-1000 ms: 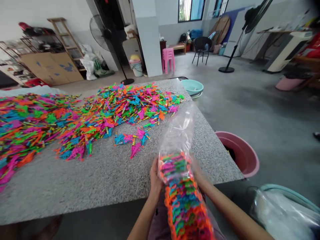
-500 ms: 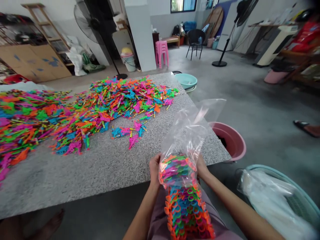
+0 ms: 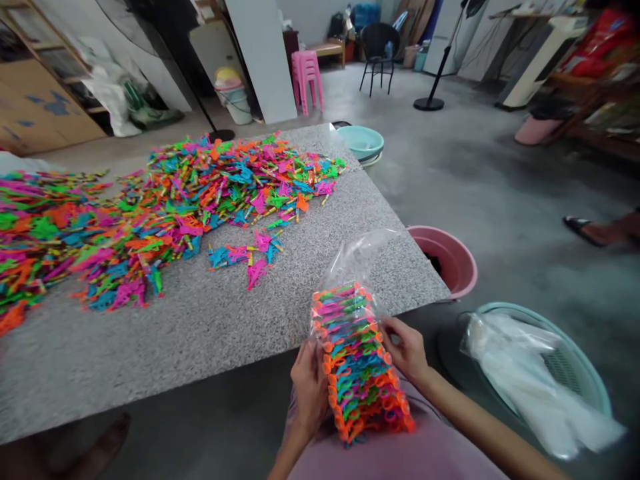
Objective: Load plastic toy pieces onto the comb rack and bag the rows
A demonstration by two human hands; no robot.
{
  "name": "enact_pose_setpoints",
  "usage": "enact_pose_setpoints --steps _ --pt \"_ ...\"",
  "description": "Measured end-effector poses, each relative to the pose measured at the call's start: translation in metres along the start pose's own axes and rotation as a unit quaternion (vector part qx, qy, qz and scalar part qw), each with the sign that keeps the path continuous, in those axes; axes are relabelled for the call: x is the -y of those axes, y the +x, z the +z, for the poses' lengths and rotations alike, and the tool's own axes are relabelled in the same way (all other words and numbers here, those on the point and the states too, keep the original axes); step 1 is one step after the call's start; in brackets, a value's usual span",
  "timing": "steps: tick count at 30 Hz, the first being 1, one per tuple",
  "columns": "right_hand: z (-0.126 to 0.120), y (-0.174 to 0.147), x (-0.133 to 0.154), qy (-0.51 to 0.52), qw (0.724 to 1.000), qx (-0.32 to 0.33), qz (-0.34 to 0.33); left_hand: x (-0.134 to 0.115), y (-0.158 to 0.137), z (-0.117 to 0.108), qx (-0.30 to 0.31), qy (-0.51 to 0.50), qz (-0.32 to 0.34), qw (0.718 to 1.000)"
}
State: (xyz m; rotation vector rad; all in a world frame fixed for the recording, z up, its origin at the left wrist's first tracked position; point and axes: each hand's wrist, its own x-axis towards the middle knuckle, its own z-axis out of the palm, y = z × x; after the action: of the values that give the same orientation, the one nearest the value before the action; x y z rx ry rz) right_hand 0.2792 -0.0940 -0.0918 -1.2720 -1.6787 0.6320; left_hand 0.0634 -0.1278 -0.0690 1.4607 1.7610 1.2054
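Note:
A clear plastic bag [image 3: 357, 257] is drawn over the far part of a neat stack of small plastic pieces [image 3: 364, 367] in orange, pink, green and blue. Rounded orange ends line both sides of the stack, whose near end rests on my lap, outside the bag. My left hand [image 3: 309, 380] is closed on the bag's edge at the stack's left side. On the right side, the fingers of my right hand [image 3: 409, 348] pinch the bag's edge too. The far, unfilled end of the bag lies over the corner of the speckled table [image 3: 240, 327].
A big heap of similar coloured pieces [image 3: 210, 193] spreads over the table's left and back, with a few loose ones [image 3: 256, 272] nearer. Right of the table stand a pink tub [image 3: 465, 260] and a green basket [image 3: 595, 383] holding clear bags [image 3: 525, 373]. Another person's foot [image 3: 590, 230] shows at right.
The bag has come down further over the stack, and its loose end has flattened toward the table. Both hands have moved nearer my body along the stack's sides. My view has tilted downward.

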Motion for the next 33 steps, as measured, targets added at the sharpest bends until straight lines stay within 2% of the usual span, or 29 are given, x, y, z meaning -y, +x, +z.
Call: enact_pose_setpoints --steps 4,7,10,12,15,17,19,21,23,27,30,33 --pt "-0.002 0.013 -0.007 -0.072 0.992 0.02 -0.099 0.004 0.008 -0.006 -0.033 0.047 0.092 0.994" --pt "-0.006 0.02 -0.014 -0.128 0.977 0.007 -0.172 0.002 0.014 -0.015 0.013 0.058 0.149 0.987" --pt "-0.009 0.021 -0.015 -0.169 0.964 -0.026 -0.204 -0.007 0.017 -0.021 0.053 0.062 0.172 0.982" --pt "-0.011 0.019 -0.014 -0.191 0.958 -0.074 -0.203 -0.012 0.018 -0.021 0.032 0.08 0.196 0.977" --pt "-0.015 0.017 -0.008 -0.19 0.951 -0.115 -0.215 -0.014 0.018 -0.019 -0.042 0.122 0.248 0.96" --pt "-0.019 0.02 -0.004 -0.177 0.953 -0.089 -0.229 -0.013 0.02 -0.018 -0.049 0.133 0.277 0.95" --pt "-0.022 0.025 0.001 -0.159 0.959 -0.053 -0.23 -0.013 0.023 -0.018 -0.019 0.13 0.299 0.945" --pt "-0.026 0.03 0.005 -0.142 0.959 -0.044 -0.242 -0.014 0.026 -0.02 0.008 0.13 0.314 0.941" --pt "-0.03 0.032 0.008 -0.132 0.943 -0.052 -0.301 -0.014 0.027 -0.024 0.031 0.133 0.326 0.935" --pt "-0.047 0.023 0.015 -0.146 0.88 -0.031 -0.452 -0.009 0.018 -0.034 0.028 0.132 0.383 0.914" --pt "-0.063 0.009 0.021 -0.179 0.859 0.033 -0.479 -0.006 0.01 -0.041 0.023 0.119 0.435 0.892" --pt "-0.07 -0.003 0.023 -0.185 0.865 0.096 -0.456 -0.01 0.008 -0.041 0.03 0.106 0.442 0.89"
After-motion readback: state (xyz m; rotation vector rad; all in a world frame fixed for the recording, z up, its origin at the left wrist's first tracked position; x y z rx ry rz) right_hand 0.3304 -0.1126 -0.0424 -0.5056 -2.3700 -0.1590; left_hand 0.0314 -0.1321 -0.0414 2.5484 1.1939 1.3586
